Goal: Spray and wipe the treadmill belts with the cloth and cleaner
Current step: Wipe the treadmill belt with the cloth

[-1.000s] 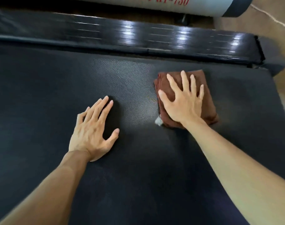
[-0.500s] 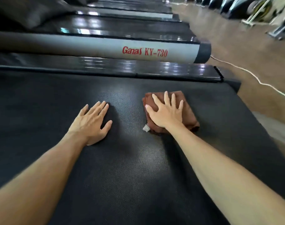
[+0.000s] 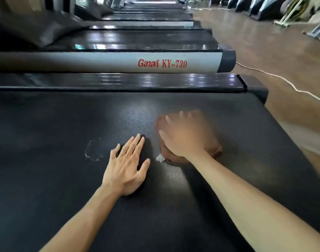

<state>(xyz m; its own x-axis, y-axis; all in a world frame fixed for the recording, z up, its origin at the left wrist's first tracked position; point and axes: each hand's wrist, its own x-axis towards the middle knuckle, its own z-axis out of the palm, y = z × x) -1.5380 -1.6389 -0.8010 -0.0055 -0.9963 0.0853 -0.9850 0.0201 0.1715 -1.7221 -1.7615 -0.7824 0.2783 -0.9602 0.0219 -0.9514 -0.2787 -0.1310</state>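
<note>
The right hand [image 3: 184, 137], fingers spread flat on the brown cloth [image 3: 212, 150] at frame centre, has blurred into a wiping stroke across the belt [image 3: 55, 179]. The left hand [image 3: 127, 164], fingers apart, has shifted closer, bracing.

R hand [image 3: 182, 137] slid cloth [image 3: 212, 149] nearer L hand [image 3: 127, 166].
</note>
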